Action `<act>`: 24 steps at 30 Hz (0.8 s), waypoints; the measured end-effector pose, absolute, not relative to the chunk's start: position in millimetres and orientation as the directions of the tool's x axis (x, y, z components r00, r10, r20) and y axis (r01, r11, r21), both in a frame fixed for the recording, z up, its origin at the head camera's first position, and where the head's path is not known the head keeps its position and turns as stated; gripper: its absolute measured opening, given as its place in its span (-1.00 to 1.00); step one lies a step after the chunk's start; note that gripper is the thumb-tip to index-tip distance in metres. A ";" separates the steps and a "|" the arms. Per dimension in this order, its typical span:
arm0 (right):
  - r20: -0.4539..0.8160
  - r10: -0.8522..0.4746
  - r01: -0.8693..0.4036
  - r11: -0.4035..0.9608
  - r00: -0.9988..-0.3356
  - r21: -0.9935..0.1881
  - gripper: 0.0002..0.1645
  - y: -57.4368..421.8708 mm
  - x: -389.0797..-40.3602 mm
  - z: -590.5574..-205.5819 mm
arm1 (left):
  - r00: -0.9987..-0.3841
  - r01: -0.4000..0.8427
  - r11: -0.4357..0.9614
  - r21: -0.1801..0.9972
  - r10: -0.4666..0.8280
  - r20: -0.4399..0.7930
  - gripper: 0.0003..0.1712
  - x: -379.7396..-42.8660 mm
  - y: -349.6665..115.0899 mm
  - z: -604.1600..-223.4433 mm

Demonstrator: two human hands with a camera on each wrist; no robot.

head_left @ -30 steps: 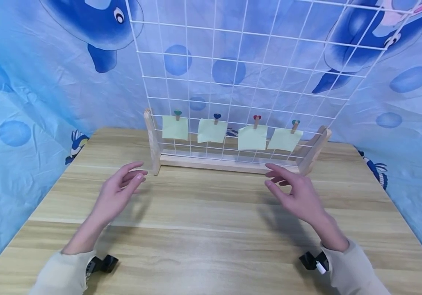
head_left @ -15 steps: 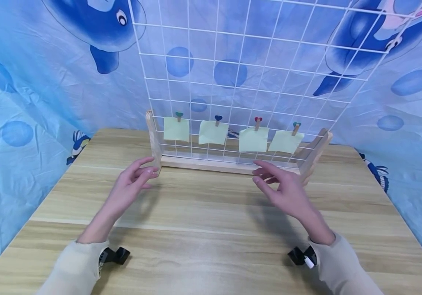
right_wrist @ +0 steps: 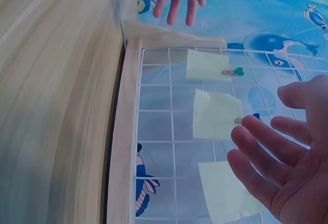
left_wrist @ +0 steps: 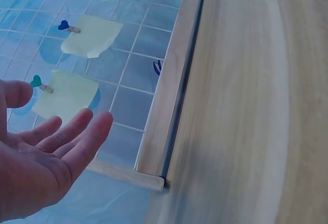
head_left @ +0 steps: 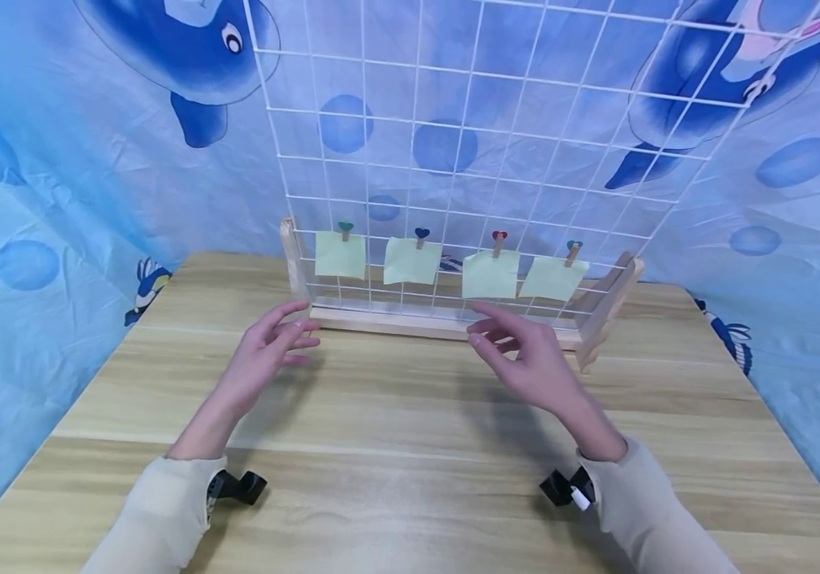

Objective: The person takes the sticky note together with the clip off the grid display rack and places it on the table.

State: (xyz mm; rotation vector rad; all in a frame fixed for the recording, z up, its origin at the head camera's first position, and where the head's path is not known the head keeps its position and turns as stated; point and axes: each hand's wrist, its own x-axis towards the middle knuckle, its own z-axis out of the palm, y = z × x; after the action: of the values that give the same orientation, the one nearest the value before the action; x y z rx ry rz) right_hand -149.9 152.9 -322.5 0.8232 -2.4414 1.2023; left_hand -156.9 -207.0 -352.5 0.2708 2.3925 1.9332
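Note:
My left hand hovers over the table, fingers loosely bent and holding nothing, near the left foot of a white wire grid. Opposite it, my right hand hangs in the air before the grid's wooden base, also with nothing in it. Several pale green paper notes hang in a row low on the grid. The leftmost note has a green heart clothespin, the second note a blue one. A red heart clothespin pins the third note, a green one the rightmost note.
The grid stands upright at the back of a wood-grain table, between two wooden side feet, the right foot partly behind my right arm. A blue cloth with whale pictures surrounds the table. A black camera mount sits on each wrist.
Both hands have moved inward toward each other, the left hand to the right and the right hand to the left. The notes and clothespins hang as before.

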 end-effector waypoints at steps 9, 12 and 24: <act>0.452 -0.359 -0.576 0.482 -0.817 -0.660 -0.54 142.3 -152.5 -317.4 | -0.983 0.053 0.156 0.986 0.180 0.024 -0.37 -164.8 -202.2 -351.2; 0.447 -0.360 -0.573 0.473 -0.819 -0.670 -0.54 138.1 -154.2 -316.1 | -0.984 0.030 0.132 0.991 0.180 0.006 -0.35 -168.7 -200.4 -352.7; 0.450 -0.356 -0.571 0.432 -0.819 -0.698 -0.56 120.8 -163.1 -309.3 | -0.982 -0.048 0.000 0.999 0.180 -0.047 -0.27 -183.5 -187.9 -353.9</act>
State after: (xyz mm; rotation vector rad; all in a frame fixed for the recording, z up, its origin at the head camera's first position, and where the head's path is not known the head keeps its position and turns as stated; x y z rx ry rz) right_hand -163.1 120.8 -309.3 0.8090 -2.4512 1.3331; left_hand -183.5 -187.9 -353.9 0.1414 2.1003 2.1090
